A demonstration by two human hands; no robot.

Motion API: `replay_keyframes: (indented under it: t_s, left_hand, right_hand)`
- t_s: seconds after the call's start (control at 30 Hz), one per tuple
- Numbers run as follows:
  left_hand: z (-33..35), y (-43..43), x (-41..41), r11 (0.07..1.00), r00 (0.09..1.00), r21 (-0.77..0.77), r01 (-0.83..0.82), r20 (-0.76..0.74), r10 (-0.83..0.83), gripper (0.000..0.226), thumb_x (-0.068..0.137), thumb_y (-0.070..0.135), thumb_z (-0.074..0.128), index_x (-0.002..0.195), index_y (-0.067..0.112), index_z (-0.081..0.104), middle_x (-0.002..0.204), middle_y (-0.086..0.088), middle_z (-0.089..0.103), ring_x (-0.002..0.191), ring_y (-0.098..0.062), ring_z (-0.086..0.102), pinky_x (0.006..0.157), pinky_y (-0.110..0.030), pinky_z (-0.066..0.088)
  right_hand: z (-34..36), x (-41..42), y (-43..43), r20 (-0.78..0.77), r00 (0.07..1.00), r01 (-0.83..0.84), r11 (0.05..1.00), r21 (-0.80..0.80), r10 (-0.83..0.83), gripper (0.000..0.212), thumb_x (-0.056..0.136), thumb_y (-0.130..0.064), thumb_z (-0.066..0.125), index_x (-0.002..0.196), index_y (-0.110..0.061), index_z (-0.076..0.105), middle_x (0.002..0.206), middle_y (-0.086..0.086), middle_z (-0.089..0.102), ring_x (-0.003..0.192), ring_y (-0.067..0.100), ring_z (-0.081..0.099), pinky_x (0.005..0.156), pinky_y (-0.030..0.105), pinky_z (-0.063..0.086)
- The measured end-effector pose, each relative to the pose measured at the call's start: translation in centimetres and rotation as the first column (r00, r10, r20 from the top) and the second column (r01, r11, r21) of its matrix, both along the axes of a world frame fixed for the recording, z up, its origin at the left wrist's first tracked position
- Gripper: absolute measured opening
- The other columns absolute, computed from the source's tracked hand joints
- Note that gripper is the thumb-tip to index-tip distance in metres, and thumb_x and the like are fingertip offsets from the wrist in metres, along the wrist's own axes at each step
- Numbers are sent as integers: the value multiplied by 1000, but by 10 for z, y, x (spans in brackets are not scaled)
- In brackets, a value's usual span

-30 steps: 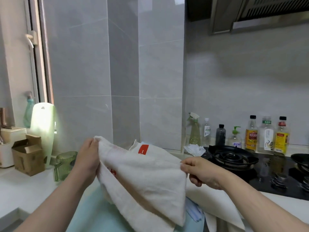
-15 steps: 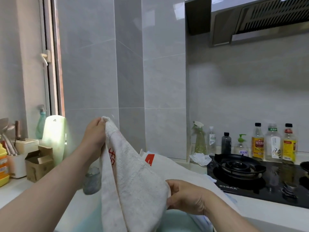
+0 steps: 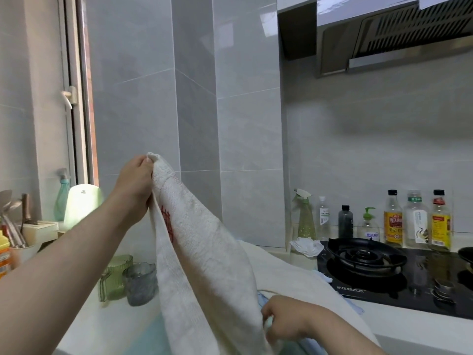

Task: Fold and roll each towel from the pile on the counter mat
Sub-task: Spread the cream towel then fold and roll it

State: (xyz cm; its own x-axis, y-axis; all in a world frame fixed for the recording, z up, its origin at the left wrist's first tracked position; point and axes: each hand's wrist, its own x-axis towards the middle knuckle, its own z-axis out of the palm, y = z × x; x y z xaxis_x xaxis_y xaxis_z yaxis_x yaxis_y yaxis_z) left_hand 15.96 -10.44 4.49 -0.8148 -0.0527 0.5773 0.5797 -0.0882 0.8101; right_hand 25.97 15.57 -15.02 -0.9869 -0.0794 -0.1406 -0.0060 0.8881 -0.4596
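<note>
A white towel (image 3: 204, 257) with red printed characters hangs stretched between my hands above the counter. My left hand (image 3: 135, 185) is raised and pinches the towel's top corner. Lower down, my right hand (image 3: 284, 321) grips the towel's lower edge with curled fingers. Behind the held towel lies the pile of other white towels (image 3: 294, 278), with a bit of blue cloth (image 3: 355, 307) showing at its edge. The pale blue counter mat (image 3: 143, 339) shows under the towel at the bottom.
A green ribbed cup (image 3: 115, 278) and a grey glass (image 3: 140, 283) stand left of the towel. A black gas stove (image 3: 384, 272) fills the right side, with several bottles (image 3: 414, 219) along the wall. A crumpled white tissue (image 3: 307, 245) lies beside the stove.
My left hand lifted the towel corner higher. My right hand slid down the towel's edge, so the towel now hangs steeply instead of being spread wide.
</note>
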Motion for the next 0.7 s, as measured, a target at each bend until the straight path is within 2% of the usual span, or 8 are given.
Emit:
replay_keyframes:
  t_s: [0.07, 0.13, 0.17, 0.27, 0.33, 0.47, 0.57, 0.7]
  left_hand:
    - [-2, 6, 1, 1000, 1000, 0, 28, -10, -28, 24, 102, 18, 35, 92, 10, 57, 81, -5, 53, 74, -17, 51, 69, -31, 44]
    - [-4, 14, 5, 999, 999, 0, 47, -22, -47, 25, 102, 16, 35, 87, 14, 55, 78, -3, 51, 70, -14, 49, 65, -29, 42]
    - [-5, 18, 5, 999, 998, -2, 52, -27, -52, 24, 102, 15, 35, 87, 14, 54, 78, -4, 50, 70, -14, 48, 64, -29, 42]
    - [-6, 23, 2, 997, 997, -27, 76, -7, -76, 23, 100, 14, 37, 88, 13, 56, 78, -4, 52, 73, -16, 49, 65, -30, 42]
    - [-6, 24, 2, 994, 995, -48, 97, 3, -97, 29, 101, 15, 37, 80, 14, 58, 73, -2, 54, 69, -16, 51, 65, -29, 44]
    - [-5, 25, 5, 988, 990, -58, 143, 3, -143, 32, 101, 14, 37, 74, 15, 55, 67, -2, 53, 63, -16, 51, 64, -29, 44]
    - [-4, 23, 6, 989, 991, -53, 136, 8, -136, 32, 102, 14, 37, 76, 15, 56, 68, -1, 55, 64, -14, 52, 63, -28, 44]
    - [-2, 14, 6, 994, 994, -32, 106, 14, -106, 29, 104, 16, 35, 90, 14, 60, 86, -4, 61, 78, -15, 57, 70, -28, 48]
  right_hand:
    - [1, -4, -6, -99, 995, -29, 946, -322, -3, 52, 68, -28, 65, 120, -34, 63, 118, -16, 60, 113, 10, 57, 89, 24, 47]
    - [-1, -14, -14, -82, 995, -21, 704, -710, -54, 69, 71, -15, 70, 135, -30, 48, 124, -6, 58, 110, 16, 62, 84, 30, 55]
    - [-1, -22, -18, -69, 995, -15, 587, -810, -69, 70, 76, -8, 70, 137, -30, 44, 125, -3, 57, 105, 18, 65, 82, 33, 56]
    - [-1, -40, -37, 20, 999, 34, 418, -908, -39, 58, 88, -6, 61, 139, -28, 44, 123, 7, 63, 78, 21, 65, 69, 32, 54]
    - [-6, -51, -50, 72, 997, 74, 382, -921, -19, 44, 95, -15, 53, 136, -28, 47, 110, 8, 67, 72, 20, 57, 63, 28, 47]
    - [-12, -68, -73, 128, 988, 79, 422, -903, 89, 43, 83, -22, 63, 124, -33, 63, 110, 6, 61, 99, 25, 56, 88, 33, 43]
    - [-6, -64, -76, 128, 969, 81, 217, -973, 212, 32, 82, -11, 64, 114, -11, 70, 97, 6, 61, 90, 20, 58, 86, 30, 44]
    - [4, -56, -53, -33, 989, -43, 68, -997, 146, 46, 75, 13, 56, 121, 8, 58, 119, 29, 62, 107, 38, 62, 97, 48, 49]
